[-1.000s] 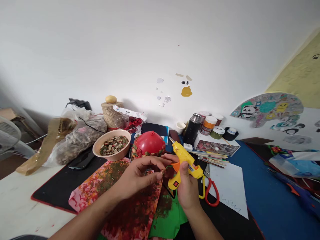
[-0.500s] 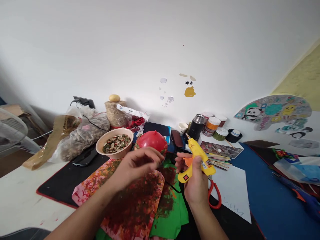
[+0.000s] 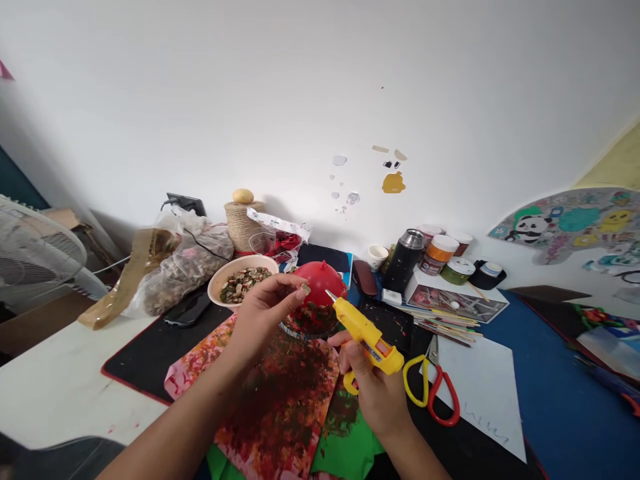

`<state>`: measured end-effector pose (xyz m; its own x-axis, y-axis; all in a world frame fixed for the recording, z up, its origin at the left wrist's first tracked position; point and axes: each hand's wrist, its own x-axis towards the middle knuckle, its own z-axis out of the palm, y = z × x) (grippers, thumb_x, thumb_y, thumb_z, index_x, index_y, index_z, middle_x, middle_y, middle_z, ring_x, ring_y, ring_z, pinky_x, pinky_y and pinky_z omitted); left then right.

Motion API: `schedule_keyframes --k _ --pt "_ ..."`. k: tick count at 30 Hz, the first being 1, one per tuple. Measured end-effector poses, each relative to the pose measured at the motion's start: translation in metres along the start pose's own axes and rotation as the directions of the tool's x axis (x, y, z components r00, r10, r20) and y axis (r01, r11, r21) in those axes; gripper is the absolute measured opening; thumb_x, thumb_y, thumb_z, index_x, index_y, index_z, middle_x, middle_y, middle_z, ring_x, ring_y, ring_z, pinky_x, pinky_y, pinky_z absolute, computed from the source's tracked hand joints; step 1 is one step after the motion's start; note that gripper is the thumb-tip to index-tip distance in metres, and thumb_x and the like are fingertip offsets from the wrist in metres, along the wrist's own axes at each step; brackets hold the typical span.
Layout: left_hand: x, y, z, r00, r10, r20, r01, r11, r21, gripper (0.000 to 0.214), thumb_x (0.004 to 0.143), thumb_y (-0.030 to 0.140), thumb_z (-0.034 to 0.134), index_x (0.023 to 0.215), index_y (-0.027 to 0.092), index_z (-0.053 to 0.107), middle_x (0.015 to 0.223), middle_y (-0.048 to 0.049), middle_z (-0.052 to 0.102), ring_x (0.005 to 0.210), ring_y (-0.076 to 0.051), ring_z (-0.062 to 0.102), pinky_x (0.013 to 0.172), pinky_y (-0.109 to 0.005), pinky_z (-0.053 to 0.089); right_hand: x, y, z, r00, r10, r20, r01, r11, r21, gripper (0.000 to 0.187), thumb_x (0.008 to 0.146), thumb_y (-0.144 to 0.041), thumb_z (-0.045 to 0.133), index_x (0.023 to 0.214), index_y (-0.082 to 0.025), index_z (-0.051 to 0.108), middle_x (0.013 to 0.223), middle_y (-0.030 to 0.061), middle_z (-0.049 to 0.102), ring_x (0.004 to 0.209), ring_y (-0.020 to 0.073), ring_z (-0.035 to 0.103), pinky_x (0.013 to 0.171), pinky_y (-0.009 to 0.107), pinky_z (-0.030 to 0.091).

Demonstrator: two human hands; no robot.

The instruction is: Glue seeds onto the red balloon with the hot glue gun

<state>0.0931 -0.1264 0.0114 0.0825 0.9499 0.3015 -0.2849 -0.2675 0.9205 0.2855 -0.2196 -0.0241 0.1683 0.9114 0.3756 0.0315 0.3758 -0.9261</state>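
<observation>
Noted in the left hand [image 3: 265,310]: one small chip [image 3: 305,289], pinched between thumb and fingertips. Noted in the right hand [image 3: 373,383]: a yellow glue gun [image 3: 364,328], grasped at the handle; unable to tell whether the trigger is pressed. Slants, along its long axis, from lower right to upper left, away from the wrist; points at the nozzle [image 3: 331,295] toward the chip, about level with it, with a visible gap between. Located just beyond both hands, toward the far edge of the worktop [image 3: 60,400]: a red balloon [image 3: 320,277], with dark and reddish bits around its lower part. Nearer to it by fingertips: the left, overlapping its left side in view; unable to confirm contact. Farther back toward the near edge: the right, reaching in by the nozzle only. Recorded to the left of the balloon: a bowl [image 3: 215,291] of similar chips. Recorded below the hands, running to the near edge: a paint-stained sheet [image 3: 280,400], overlapping a green sheet [image 3: 350,440]. Recorded toward the right edge: scissors [image 3: 444,400], just beside the right hand, partly on a white paper [image 3: 483,387].
</observation>
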Motion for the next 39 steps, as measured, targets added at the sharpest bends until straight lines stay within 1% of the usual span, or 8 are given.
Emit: schedule_keyframes --k 5,11,15,17,24,27,33,39 --pt "-0.004 0.003 0.004 0.999 0.011 0.035 -0.015 0.996 0.092 0.028 0.082 0.042 0.095 0.096 0.02 0.085 0.088 -0.0044 0.079 0.078 -0.015 0.068 0.071 -0.023 0.054 0.002 -0.008 0.001 0.999 -0.045 0.026 0.046 0.997 -0.055 0.053 0.105 -0.066 0.067 0.092 -0.019 0.087 0.064 0.0019 0.064 0.057 0.0165 0.059 0.059 0.029 0.053" --pt "-0.008 0.004 0.008 0.998 0.024 0.066 -0.035 0.983 0.178 0.029 0.084 0.044 0.093 0.098 0.019 0.085 0.091 -0.0065 0.081 0.079 -0.018 0.071 0.071 -0.026 0.058 -0.001 0.001 0.003 0.998 -0.054 0.02 0.056 0.995 -0.088 0.048 0.104 -0.063 0.068 0.092 -0.022 0.088 0.064 0.0022 0.067 0.054 0.0179 0.059 0.06 0.031 0.056" --pt "-0.008 0.004 0.008 0.996 0.055 0.065 -0.068 0.973 0.219 0.031 0.083 0.045 0.093 0.098 0.019 0.086 0.094 -0.0077 0.082 0.081 -0.02 0.072 0.074 -0.028 0.06 -0.002 0.0 0.003 0.997 -0.064 0.041 0.068 0.991 -0.113 0.046 0.105 -0.061 0.067 0.091 -0.022 0.087 0.065 0.003 0.069 0.055 0.0193 0.061 0.065 0.034 0.06" --pt "-0.009 0.004 0.009 0.996 0.069 0.062 -0.081 0.971 0.226 0.031 0.082 0.045 0.093 0.098 0.02 0.087 0.094 -0.0078 0.083 0.081 -0.021 0.073 0.074 -0.029 0.06 -0.001 -0.002 0.003 0.996 -0.077 0.051 0.083 0.989 -0.125 0.045 0.106 -0.06 0.067 0.089 -0.023 0.087 0.064 0.0027 0.069 0.054 0.0193 0.061 0.067 0.035 0.06" --pt "-0.009 0.005 0.009 0.995 0.071 0.074 -0.086 0.968 0.237 0.028 0.084 0.044 0.092 0.098 0.02 0.087 0.094 -0.0073 0.083 0.081 -0.02 0.073 0.073 -0.028 0.06 -0.001 -0.005 0.004 0.996 -0.082 0.023 0.085 0.986 -0.145 0.044 0.105 -0.058 0.068 0.084 -0.022 0.084 0.059 0.0008 0.065 0.049 0.0174 0.057 0.055 0.03 0.052" --pt "-0.009 0.005 0.009 0.994 0.078 0.076 -0.094 0.967 0.238 0.026 0.085 0.042 0.091 0.098 0.021 0.087 0.096 -0.0072 0.083 0.082 -0.02 0.073 0.075 -0.029 0.06 -0.001 -0.006 0.005 0.995 -0.094 0.019 0.095 0.984 -0.15 0.045 0.105 -0.058 0.068 0.082 -0.022 0.083 0.059 0.0008 0.066 0.049 0.0174 0.058 0.054 0.03 0.052" --pt "-0.009 0.004 0.009 0.994 0.078 0.075 -0.094 0.966 0.241 0.029 0.084 0.045 0.091 0.098 0.02 0.087 0.096 -0.0081 0.083 0.082 -0.022 0.074 0.074 -0.03 0.061 0.002 -0.016 0.006 0.996 -0.084 0.026 0.087 0.986 -0.145 0.05 0.104 -0.062 0.067 0.077 -0.022 0.08 0.059 0.0015 0.066 0.048 0.0174 0.059 0.052 0.029 0.052" --pt "-0.009 0.005 0.009 0.993 0.088 0.079 -0.105 0.961 0.256 0.026 0.085 0.044 0.091 0.098 0.021 0.088 0.097 -0.0083 0.084 0.086 -0.023 0.075 0.074 -0.03 0.061 0.002 -0.018 0.006 0.995 -0.09 0.035 0.095 0.983 -0.157 0.05 0.105 -0.061 0.066 0.075 -0.022 0.079 0.059 0.0013 0.065 0.049 0.0172 0.059 0.053 0.029 0.051"
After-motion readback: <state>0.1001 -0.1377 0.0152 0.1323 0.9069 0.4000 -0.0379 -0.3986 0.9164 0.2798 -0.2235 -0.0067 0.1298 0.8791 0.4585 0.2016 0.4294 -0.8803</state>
